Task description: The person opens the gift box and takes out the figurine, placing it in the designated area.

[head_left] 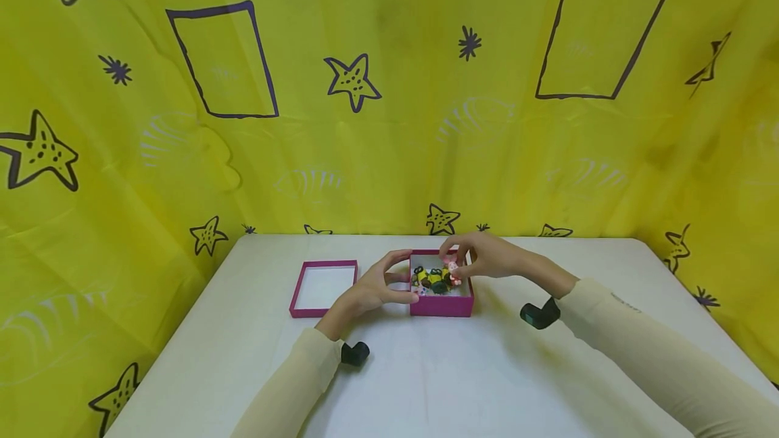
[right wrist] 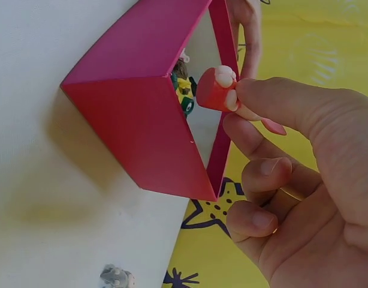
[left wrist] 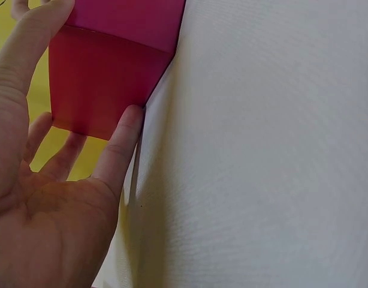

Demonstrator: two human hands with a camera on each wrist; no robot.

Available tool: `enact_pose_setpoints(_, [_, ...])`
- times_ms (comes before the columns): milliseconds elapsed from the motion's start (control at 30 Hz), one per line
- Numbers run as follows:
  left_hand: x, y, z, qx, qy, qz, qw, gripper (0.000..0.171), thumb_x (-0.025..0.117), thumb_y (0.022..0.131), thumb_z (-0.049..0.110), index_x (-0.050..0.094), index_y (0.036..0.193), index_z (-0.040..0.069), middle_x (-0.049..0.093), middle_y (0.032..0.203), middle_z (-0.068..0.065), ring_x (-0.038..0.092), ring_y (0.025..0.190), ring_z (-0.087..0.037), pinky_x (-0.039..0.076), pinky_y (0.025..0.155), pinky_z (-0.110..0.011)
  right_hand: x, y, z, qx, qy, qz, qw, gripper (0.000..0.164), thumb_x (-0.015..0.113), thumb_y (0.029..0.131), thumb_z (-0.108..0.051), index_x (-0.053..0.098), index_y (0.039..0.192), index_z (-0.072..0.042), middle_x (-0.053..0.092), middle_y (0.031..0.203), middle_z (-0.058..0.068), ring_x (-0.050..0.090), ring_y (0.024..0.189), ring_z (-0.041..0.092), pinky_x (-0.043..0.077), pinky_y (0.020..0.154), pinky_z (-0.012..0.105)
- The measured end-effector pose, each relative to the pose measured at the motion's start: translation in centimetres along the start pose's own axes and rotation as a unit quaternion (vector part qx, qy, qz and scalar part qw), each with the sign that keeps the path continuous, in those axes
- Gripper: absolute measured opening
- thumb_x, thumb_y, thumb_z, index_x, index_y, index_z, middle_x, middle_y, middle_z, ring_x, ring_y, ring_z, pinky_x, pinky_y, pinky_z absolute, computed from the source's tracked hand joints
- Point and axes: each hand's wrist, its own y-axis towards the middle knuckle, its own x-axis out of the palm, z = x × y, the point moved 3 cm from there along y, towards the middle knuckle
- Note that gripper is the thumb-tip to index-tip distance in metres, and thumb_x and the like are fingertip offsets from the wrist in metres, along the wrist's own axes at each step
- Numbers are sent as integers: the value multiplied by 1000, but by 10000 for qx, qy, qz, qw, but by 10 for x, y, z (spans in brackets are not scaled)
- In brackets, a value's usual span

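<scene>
A pink-red box without its lid stands on the white table, with several small yellow-and-green toy figures inside. My left hand grips its left end, thumb at the front corner and fingers round the back; the left wrist view shows fingertips on the box wall. Over the right part of the box, my right hand pinches a small pink figurine between thumb and index finger. In the right wrist view the figurine has a red base and white feet, held at the box opening.
To the left lies the matching lid, its white inside facing up. A small grey object rests on the table beyond the box's right end, in the right wrist view. A yellow curtain with drawn stars hangs behind the table.
</scene>
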Motion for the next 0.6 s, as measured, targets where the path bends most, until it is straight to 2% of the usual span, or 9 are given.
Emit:
enact_pose_setpoints(267, [1, -1, 2, -106, 50, 65, 9999, 86, 88, 84, 17, 41, 154, 32, 36, 164, -1, 52, 136, -31, 43, 109, -56, -8, -5, -2, 116, 71, 27, 9999, 33, 78, 92, -13, 68, 124, -15, 70, 95, 0, 57, 67, 21, 50, 60, 29])
enact_pose_setpoints(467, [0, 0, 2, -74, 47, 76, 9999, 87, 87, 84, 16, 40, 155, 30, 36, 164, -2, 52, 135, -31, 43, 109, -56, -16, -12, -2, 258, 85, 100, 9996, 34, 79, 92, -15, 67, 124, -14, 71, 95, 2, 54, 59, 18, 49, 51, 29])
enact_pose_setpoints(600, [0, 0, 2, -56, 43, 64, 10000, 86, 87, 84, 15, 40, 155, 30, 35, 164, -2, 52, 135, -31, 44, 108, -55, -21, -17, -2, 285, 105, 162, 9994, 34, 78, 92, -17, 67, 124, -12, 71, 96, 3, 54, 59, 17, 51, 52, 29])
